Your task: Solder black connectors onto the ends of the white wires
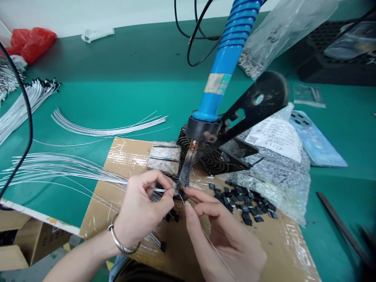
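A blue-handled soldering iron (219, 62) is held tip-down in a black metal bracket (261, 98). Just beneath its tip, my left hand (147, 211) pinches a thin grey cable (158, 190) between thumb and fingertips; the cable's end is partly hidden by them. From the right, my right hand (226, 235) is closed on a fine solder wire (219, 254), whose end points up to the iron's tip. The wire trails down across the palm. More grey cables (114, 178) run out to the left behind my left hand.
Small black connector pieces (248, 203) lie scattered on the cardboard sheet (288, 250). A fibrous pad (164, 162) stands left of the iron. Cable bundles (105, 127) lie at left. A bubble-wrap bag (284, 172), a phone (319, 141) and a metal strip (340, 223) are at right.
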`<state>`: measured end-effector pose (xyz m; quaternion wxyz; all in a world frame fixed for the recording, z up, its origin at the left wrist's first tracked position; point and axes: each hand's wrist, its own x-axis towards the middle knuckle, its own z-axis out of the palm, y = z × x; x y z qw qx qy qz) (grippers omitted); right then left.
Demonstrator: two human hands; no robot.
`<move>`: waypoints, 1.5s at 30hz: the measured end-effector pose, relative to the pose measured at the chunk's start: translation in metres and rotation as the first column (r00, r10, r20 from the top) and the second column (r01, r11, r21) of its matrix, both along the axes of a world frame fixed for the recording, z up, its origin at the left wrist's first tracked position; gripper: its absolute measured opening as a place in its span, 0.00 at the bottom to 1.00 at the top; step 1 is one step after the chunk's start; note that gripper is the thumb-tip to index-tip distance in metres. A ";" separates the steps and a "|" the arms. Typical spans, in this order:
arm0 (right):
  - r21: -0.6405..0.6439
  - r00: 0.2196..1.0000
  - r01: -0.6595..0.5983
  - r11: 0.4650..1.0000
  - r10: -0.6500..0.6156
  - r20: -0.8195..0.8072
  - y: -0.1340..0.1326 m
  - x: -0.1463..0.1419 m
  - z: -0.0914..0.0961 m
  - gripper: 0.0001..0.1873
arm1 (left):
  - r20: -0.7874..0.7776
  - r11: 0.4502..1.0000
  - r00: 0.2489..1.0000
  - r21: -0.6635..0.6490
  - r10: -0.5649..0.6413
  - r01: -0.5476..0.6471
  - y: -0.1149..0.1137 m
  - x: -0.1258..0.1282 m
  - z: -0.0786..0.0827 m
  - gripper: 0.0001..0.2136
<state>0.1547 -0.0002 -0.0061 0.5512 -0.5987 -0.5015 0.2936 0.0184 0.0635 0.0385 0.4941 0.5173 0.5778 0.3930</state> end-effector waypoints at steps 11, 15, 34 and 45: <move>0.028 0.999 0.027 0.999 -0.027 0.026 0.001 -0.004 0.002 0.08 | -0.008 1.000 1.000 0.018 0.001 -0.001 -0.003 0.001 0.001 0.05; 0.047 1.000 0.020 0.999 -0.021 0.005 0.000 -0.005 -0.001 0.08 | 0.014 1.000 1.000 0.013 0.001 -0.002 -0.003 0.001 0.001 0.05; 0.101 0.999 0.024 0.995 -0.027 0.031 0.000 -0.005 -0.002 0.10 | -0.010 1.000 1.000 0.021 0.005 -0.004 -0.003 0.001 -0.001 0.04; 0.160 0.997 0.039 0.986 -0.048 0.056 0.004 -0.007 -0.001 0.10 | -0.014 0.999 1.000 0.042 0.010 -0.009 -0.005 0.001 -0.003 0.05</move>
